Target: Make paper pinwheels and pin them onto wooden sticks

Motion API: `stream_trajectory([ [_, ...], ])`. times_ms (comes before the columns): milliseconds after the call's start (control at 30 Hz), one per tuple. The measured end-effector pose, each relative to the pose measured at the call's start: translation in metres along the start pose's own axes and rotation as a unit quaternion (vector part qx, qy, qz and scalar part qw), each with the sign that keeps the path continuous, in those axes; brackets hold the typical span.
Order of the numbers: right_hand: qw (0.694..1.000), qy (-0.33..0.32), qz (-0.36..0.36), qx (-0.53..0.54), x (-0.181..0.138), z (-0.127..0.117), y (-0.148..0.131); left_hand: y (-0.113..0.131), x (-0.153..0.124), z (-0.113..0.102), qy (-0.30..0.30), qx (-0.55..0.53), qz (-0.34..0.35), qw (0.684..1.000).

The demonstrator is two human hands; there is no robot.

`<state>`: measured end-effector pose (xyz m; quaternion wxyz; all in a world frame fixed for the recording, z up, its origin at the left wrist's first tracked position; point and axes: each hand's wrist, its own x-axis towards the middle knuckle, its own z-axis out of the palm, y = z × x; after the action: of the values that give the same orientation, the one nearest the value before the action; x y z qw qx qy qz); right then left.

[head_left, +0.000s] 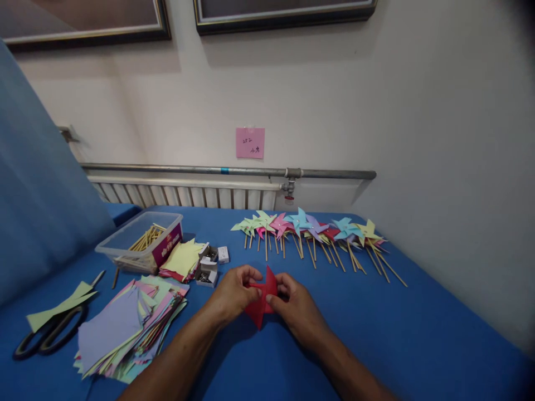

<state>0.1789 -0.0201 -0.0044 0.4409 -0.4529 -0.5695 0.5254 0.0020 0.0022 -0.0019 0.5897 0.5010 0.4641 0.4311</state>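
Note:
Both of my hands hold one piece of red paper [262, 303] just above the blue table [418, 334]. My left hand [234, 292] pinches its upper left part with fingers curled. At the paper's right side, my right hand [295, 306] has its thumb and fingers pressed onto the sheet. The paper is partly folded, with points sticking up and down. Behind my hands, a row of finished paper pinwheels [309, 228] on wooden sticks lies across the table.
A stack of coloured paper squares [125, 328] lies at the left, with black scissors [50, 334] and a green strip [61, 306] beside it. A clear tub of sticks [142, 242], more paper [181, 260] and small boxes of pins [208, 267] sit behind. The wall runs along the right.

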Motion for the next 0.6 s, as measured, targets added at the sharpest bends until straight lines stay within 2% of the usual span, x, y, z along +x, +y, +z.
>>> stream_trajectory([
  [267,1.000,-0.005,0.017,0.004,-0.0011,-0.0001,-0.0004,0.0086,-0.0045,0.0022,0.008,0.029,-0.002,1.000],
  [600,1.000,0.002,0.015,0.009,-0.0003,-0.0002,0.0023,0.0049,-0.0048,0.0032,0.018,0.043,0.015,0.999],
])
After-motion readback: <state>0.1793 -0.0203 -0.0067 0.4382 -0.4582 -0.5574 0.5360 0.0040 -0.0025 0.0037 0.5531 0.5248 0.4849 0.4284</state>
